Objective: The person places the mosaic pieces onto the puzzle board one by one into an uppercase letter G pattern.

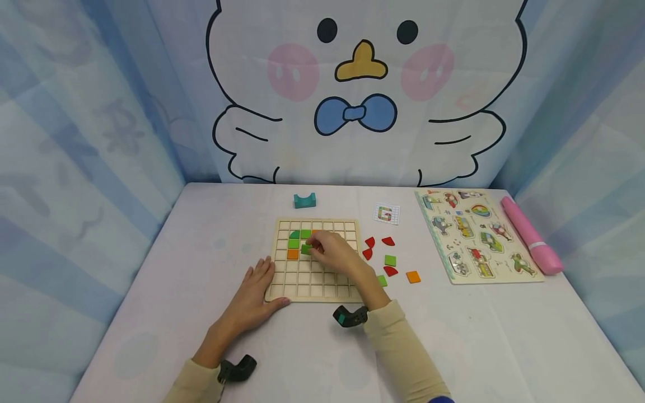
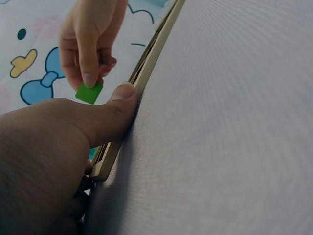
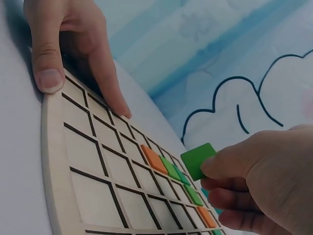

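Observation:
A wooden grid board (image 1: 312,285) lies on the table with green and orange tiles set in its upper left cells. My right hand (image 1: 335,252) pinches a green square tile (image 3: 198,160) between thumb and fingers and holds it above the grid. Along the board's near left corner rests my left hand (image 1: 254,294), its fingers at the left edge and its thumb (image 2: 122,93) on the near edge. An orange tile (image 3: 154,159) sits in the grid in the right wrist view. Part of the upper row is hidden behind my right hand.
Loose red quarter-round pieces (image 1: 388,241), green squares (image 1: 390,260) and an orange square (image 1: 413,277) lie right of the board. Behind them is a small pattern card (image 1: 387,213). A teal block (image 1: 304,200), a picture puzzle (image 1: 468,235) and a pink roll (image 1: 531,235) are farther out.

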Available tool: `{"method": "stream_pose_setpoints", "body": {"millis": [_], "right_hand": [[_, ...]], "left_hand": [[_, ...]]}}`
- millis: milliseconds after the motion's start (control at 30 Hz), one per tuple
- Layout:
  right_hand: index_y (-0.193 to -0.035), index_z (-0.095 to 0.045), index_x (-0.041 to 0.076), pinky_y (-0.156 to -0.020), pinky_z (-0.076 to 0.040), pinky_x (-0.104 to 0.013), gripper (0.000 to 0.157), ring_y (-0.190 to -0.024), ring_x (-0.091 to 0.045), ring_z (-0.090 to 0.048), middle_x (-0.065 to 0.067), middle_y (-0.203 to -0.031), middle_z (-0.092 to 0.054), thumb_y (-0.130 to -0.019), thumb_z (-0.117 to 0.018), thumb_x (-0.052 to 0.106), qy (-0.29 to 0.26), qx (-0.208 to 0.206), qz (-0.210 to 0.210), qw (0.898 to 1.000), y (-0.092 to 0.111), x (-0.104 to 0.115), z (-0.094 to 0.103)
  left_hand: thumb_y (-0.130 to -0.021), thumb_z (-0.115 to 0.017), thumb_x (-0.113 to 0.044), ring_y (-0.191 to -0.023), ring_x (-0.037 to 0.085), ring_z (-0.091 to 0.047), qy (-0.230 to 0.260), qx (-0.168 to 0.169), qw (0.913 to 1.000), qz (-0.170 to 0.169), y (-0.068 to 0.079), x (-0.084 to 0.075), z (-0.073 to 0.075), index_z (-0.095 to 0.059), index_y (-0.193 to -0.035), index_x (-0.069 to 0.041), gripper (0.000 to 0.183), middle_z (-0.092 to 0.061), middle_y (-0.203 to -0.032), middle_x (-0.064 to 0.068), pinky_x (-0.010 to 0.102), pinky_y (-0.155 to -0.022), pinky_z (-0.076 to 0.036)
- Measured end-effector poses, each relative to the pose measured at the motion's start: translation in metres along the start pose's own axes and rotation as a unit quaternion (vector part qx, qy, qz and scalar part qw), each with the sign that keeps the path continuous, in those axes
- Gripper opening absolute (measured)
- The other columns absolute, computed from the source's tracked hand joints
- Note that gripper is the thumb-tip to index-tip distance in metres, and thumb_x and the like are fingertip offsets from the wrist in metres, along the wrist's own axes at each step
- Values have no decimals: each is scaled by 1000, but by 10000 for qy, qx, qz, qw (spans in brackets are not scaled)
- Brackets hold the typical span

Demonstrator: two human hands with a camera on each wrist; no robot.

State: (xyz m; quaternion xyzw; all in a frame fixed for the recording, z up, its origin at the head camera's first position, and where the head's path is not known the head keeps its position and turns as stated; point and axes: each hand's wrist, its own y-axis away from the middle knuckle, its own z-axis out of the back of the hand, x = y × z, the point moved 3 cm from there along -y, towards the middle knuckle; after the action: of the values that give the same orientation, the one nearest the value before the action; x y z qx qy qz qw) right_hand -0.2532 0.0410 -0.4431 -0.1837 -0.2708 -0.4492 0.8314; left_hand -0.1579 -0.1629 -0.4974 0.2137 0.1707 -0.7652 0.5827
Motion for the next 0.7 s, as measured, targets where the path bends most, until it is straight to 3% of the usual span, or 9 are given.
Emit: {"method": "stream_pose_setpoints", "body": {"millis": [700], "right_hand": [[-111,-67,10,-77,-52,-22,14,-83,-11,-57,0,-96,-67,-99,-63,15,130,337,313,9989,-3,6,-29]], "left_hand": [[-90,-71,-47,-154,40,-18,-16,-71,9999,-77,2,-1,1,-30,-153,8,93,-24,-163,24,59,-125,-17]]}}
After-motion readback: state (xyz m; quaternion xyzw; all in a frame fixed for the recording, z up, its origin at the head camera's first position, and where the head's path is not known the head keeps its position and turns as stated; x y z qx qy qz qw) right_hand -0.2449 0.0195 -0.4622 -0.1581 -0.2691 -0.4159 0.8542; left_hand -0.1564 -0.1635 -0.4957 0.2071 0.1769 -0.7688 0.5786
